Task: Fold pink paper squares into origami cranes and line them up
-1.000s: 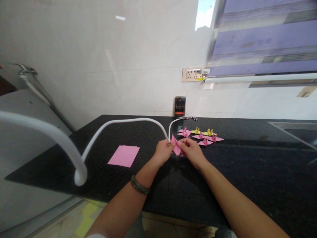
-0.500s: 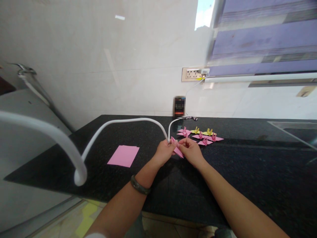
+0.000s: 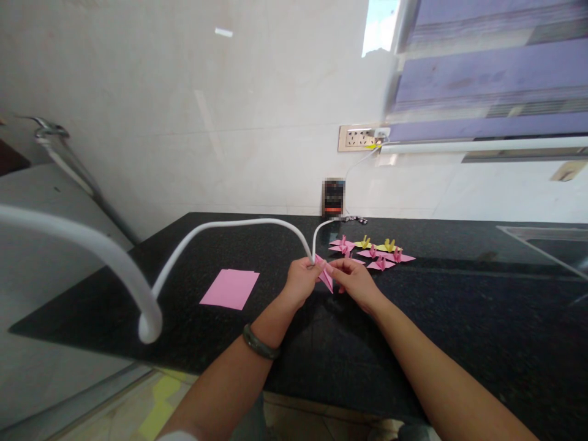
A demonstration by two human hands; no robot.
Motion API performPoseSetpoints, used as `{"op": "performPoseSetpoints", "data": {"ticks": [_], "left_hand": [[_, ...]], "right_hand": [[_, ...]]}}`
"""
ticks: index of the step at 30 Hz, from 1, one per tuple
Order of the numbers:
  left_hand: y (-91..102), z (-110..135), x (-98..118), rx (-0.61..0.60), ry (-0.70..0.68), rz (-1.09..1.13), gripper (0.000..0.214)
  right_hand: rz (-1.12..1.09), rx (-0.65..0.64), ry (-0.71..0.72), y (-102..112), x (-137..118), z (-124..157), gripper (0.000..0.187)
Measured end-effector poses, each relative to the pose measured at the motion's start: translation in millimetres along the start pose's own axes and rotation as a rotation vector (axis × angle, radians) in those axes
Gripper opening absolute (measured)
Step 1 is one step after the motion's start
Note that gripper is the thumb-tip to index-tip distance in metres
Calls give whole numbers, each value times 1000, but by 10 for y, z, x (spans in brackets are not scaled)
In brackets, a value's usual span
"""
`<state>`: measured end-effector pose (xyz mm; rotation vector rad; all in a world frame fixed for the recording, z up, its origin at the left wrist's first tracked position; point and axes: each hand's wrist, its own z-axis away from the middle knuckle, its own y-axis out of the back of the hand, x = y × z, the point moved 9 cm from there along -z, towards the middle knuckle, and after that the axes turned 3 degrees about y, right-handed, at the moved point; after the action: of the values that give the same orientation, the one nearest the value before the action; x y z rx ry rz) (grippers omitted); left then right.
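Between my two hands is a piece of folded pink origami paper (image 3: pixel 326 281), narrow and pointed at its lower end. My left hand (image 3: pixel 302 280) pinches it from the left, thumb on top. From the right, my right hand (image 3: pixel 356 280) grips its edge between thumb and fingers. The hands hide part of the paper. Just beyond my right hand stand several finished paper cranes, pink ones (image 3: pixel 381 264) and yellow ones (image 3: pixel 389 246). Left of my left hand lies a small stack of pink square paper (image 3: pixel 230 289).
A white bendy stand (image 3: pixel 239 222) arches across the black countertop (image 3: pixel 184 343) from the left, close over my left hand. Against the wall leans a phone (image 3: pixel 333 197), its screen blurred, under a wall socket (image 3: pixel 359 138). A sink edge (image 3: pixel 542 252) shows at right.
The folded paper has turned a little between my fingers, its lower tip swinging left and showing a wider face. My right hand's fingers have shifted slightly; both hands keep their grip.
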<state>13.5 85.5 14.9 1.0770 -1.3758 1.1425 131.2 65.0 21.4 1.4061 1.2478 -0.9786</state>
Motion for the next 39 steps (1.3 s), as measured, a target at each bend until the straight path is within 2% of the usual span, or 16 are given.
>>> {"op": "performPoseSetpoints", "data": {"ticks": [6, 13, 18, 24, 33, 39], "left_hand": [[20, -2, -21, 25, 32, -5, 31], [58, 0, -22, 44, 44, 45, 33], [78, 0, 37, 64, -22, 32, 32], [36, 5, 84, 31, -79, 69, 29], [-18, -1, -11, -5, 45, 211, 29], [37, -14, -28, 33, 104, 264, 27]], "right_hand": [[-28, -33, -5, -40, 38, -9, 22], [-65, -49, -56, -49, 65, -12, 21], [-64, -25, -48, -34, 34, 13, 22], [-18, -126, -54, -150, 71, 50, 32], [-53, -202, -117, -180, 121, 54, 29], [-61, -129, -117, -74, 154, 10, 21]]}}
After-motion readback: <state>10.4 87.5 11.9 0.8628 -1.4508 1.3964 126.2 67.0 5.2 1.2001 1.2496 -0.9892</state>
